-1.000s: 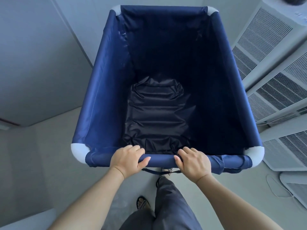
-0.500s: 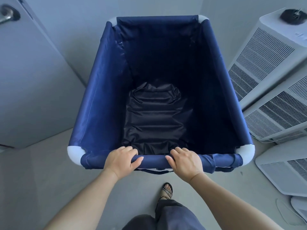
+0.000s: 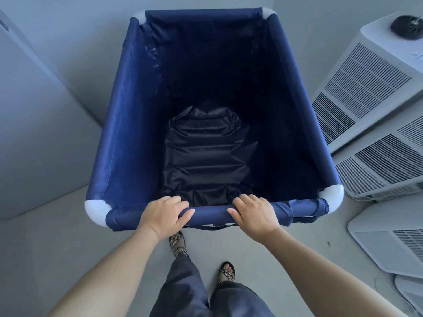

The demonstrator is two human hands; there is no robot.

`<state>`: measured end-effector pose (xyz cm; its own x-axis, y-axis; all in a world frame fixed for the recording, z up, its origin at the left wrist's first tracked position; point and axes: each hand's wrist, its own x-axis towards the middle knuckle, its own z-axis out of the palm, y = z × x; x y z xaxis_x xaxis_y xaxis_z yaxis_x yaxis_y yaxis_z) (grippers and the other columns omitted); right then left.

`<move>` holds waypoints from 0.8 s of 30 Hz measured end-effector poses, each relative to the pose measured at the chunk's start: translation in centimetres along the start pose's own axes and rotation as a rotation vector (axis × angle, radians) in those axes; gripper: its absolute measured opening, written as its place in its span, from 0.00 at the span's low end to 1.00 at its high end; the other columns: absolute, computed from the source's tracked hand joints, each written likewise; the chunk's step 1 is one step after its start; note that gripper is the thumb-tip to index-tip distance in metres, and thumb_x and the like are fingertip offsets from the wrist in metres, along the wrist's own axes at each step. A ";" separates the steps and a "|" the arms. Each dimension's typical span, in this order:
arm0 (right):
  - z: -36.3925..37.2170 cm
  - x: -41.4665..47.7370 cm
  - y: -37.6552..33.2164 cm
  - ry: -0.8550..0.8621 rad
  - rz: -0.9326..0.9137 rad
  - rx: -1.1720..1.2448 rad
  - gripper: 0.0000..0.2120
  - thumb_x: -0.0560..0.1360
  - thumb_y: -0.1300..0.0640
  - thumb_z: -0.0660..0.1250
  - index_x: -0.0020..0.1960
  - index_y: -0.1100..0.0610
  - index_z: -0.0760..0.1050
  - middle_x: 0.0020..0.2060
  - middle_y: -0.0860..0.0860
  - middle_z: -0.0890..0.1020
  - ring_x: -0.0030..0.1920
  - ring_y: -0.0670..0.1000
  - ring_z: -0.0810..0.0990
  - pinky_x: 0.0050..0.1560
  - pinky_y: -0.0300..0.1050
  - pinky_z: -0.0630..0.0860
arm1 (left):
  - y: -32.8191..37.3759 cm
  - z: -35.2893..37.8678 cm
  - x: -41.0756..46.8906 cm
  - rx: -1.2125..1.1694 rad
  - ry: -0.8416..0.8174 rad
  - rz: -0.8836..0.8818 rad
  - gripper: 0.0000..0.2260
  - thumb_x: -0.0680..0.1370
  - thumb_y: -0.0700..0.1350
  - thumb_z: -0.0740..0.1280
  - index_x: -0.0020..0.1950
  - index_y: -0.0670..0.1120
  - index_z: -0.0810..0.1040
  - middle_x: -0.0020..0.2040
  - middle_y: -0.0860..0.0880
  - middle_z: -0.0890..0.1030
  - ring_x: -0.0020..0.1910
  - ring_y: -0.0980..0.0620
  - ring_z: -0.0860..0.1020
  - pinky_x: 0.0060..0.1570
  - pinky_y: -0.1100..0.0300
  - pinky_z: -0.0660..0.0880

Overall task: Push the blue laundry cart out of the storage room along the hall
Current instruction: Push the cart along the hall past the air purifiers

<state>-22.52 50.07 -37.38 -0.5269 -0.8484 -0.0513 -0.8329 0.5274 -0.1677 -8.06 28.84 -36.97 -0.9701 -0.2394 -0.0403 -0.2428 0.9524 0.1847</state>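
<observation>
The blue laundry cart (image 3: 119,124) fills the middle of the head view, a deep fabric bin with white corner pieces and a wrinkled dark liner at its bottom. My left hand (image 3: 163,215) grips the near top rail left of centre. My right hand (image 3: 255,212) grips the same rail right of centre. Both sets of fingers curl over the rail, thumbs pointing toward each other. Nothing lies inside the cart.
White vented appliance units (image 3: 366,92) stand stacked close along the cart's right side, another low unit (image 3: 389,245) on the floor nearer me. A grey door panel (image 3: 34,124) and wall close in the left. My sandalled feet (image 3: 178,244) step on grey floor behind the cart.
The cart has rolled a little forward and its far end has swung slightly right. My feet have stepped up behind it. Both hands keep the same grip.
</observation>
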 end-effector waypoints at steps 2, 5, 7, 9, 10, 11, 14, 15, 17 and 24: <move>-0.4 0.9 0.7 0.012 0.001 -0.047 0.20 0.75 0.41 0.55 0.40 0.56 0.74 0.33 0.51 0.77 0.32 0.55 0.75 0.32 0.48 0.67 | -0.5 -0.2 1.2 0.009 0.025 0.044 0.19 0.74 0.58 0.52 0.34 0.49 0.76 0.29 0.52 0.74 0.29 0.48 0.75 0.24 0.62 0.61; -0.8 1.9 1.4 -0.046 0.038 -0.077 0.25 0.70 0.32 0.56 0.41 0.55 0.73 0.35 0.50 0.76 0.34 0.54 0.74 0.37 0.49 0.70 | -1.6 -0.4 2.9 -0.017 -0.043 0.076 0.24 0.74 0.60 0.48 0.41 0.49 0.78 0.34 0.52 0.76 0.34 0.48 0.76 0.26 0.60 0.65; -1.0 3.1 1.6 -0.065 0.061 -0.101 0.29 0.68 0.28 0.54 0.43 0.54 0.72 0.36 0.48 0.75 0.35 0.53 0.73 0.40 0.49 0.70 | -2.6 -0.4 4.3 -0.012 -0.116 0.074 0.28 0.72 0.64 0.44 0.46 0.49 0.77 0.40 0.52 0.77 0.40 0.48 0.76 0.31 0.58 0.68; -1.1 4.5 1.6 -0.057 0.096 -0.104 0.31 0.66 0.26 0.53 0.43 0.53 0.72 0.36 0.48 0.75 0.35 0.53 0.72 0.40 0.48 0.69 | -3.5 -0.5 5.6 0.007 -0.164 0.094 0.29 0.70 0.68 0.45 0.48 0.50 0.76 0.43 0.53 0.77 0.43 0.50 0.75 0.33 0.57 0.70; -1.1 5.2 1.5 -0.057 0.116 -0.103 0.31 0.66 0.26 0.52 0.43 0.53 0.72 0.37 0.48 0.75 0.36 0.53 0.72 0.41 0.49 0.69 | -4.0 -0.5 6.3 0.014 -0.187 0.103 0.27 0.70 0.68 0.48 0.49 0.51 0.76 0.43 0.53 0.76 0.44 0.51 0.75 0.34 0.57 0.69; -1.0 5.8 1.5 -0.063 0.137 -0.101 0.31 0.67 0.26 0.51 0.44 0.53 0.72 0.38 0.48 0.75 0.37 0.53 0.73 0.42 0.49 0.69 | -4.5 -0.5 6.9 0.017 -0.206 0.112 0.25 0.70 0.69 0.51 0.49 0.51 0.75 0.43 0.53 0.76 0.44 0.51 0.75 0.34 0.57 0.68; -0.9 7.3 1.4 -0.072 0.182 -0.089 0.31 0.68 0.27 0.50 0.45 0.53 0.72 0.40 0.49 0.76 0.39 0.54 0.73 0.44 0.50 0.68 | -5.7 -0.6 8.5 0.007 -0.247 0.137 0.22 0.70 0.69 0.56 0.46 0.52 0.74 0.42 0.54 0.75 0.45 0.52 0.74 0.34 0.58 0.66; -0.9 7.7 1.4 -0.071 0.192 -0.088 0.30 0.68 0.27 0.50 0.45 0.53 0.72 0.39 0.49 0.76 0.39 0.54 0.73 0.44 0.50 0.69 | -6.1 -0.6 9.0 0.009 -0.253 0.143 0.22 0.70 0.69 0.56 0.46 0.52 0.74 0.42 0.54 0.75 0.45 0.52 0.74 0.34 0.58 0.66; -1.0 8.6 1.4 -0.072 0.207 -0.095 0.30 0.68 0.27 0.51 0.45 0.53 0.72 0.39 0.49 0.76 0.39 0.54 0.73 0.44 0.50 0.69 | -6.8 -0.7 10.0 0.013 -0.259 0.155 0.22 0.70 0.69 0.56 0.46 0.52 0.73 0.42 0.54 0.75 0.45 0.52 0.74 0.35 0.58 0.67; -1.2 11.3 0.9 -0.051 0.263 -0.104 0.28 0.68 0.29 0.55 0.43 0.54 0.73 0.37 0.50 0.76 0.37 0.55 0.74 0.42 0.50 0.69 | -9.0 -1.4 13.1 -0.005 -0.258 0.213 0.21 0.70 0.68 0.57 0.46 0.52 0.74 0.43 0.54 0.76 0.45 0.52 0.75 0.35 0.58 0.68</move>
<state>-29.47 41.01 -36.98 -0.7200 -0.6817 -0.1300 -0.6832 0.7291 -0.0400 -18.61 16.90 -37.75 -0.9687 0.0208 -0.2473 -0.0353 0.9748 0.2202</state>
